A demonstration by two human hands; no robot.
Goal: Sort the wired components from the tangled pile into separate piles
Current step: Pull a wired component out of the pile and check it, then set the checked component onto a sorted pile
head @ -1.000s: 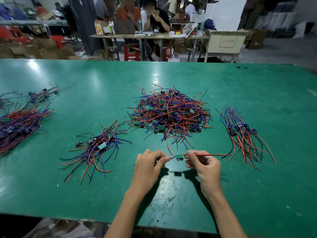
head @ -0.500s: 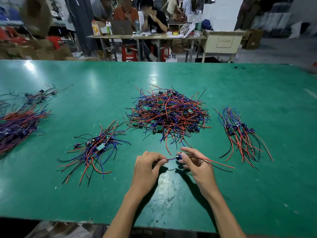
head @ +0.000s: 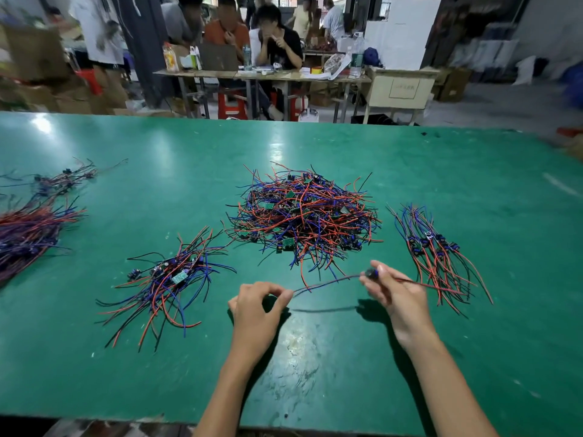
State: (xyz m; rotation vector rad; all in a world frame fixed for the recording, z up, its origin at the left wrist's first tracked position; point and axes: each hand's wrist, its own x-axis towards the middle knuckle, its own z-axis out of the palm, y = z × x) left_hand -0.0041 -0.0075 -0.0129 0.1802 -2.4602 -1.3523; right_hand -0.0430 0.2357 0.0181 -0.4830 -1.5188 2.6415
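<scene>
1. Counter (head: 473,171): green surface filling the middle and lower frame, with scuffed patches near the lower centre.
2. Tangled pile (head: 304,216): centre of the frame, a heap of red, blue and black wires with small green boards among them.
3. Right sorted pile (head: 437,250): right of centre, well apart from the tangled pile; red, blue and black wires lying roughly parallel, with dark blue components clustered near its upper part.
4. Left sorted pile (head: 170,275): left of centre, near the tangled pile's lower left edge; wires fanned outward, with a pale green board in the middle.
5. Far-left bundle (head: 28,231): at the left edge of the frame, red and purple wires partly cut off by the frame; a thinner group of wires lies above it.
6. Held wired component (head: 369,273): lower centre, raised above the counter and casting a shadow; its dark body is blurred, and its wires run out to both sides.
7. Right hand (head: 394,294): fingers and thumb curled, pinching the component body, just beside the right sorted pile.
8. Left hand (head: 257,307): lower centre, thumb and forefinger pinching the left end of the component's wire.
9. Background: people seated at a cluttered table, upper centre; cardboard boxes at upper left.
</scene>
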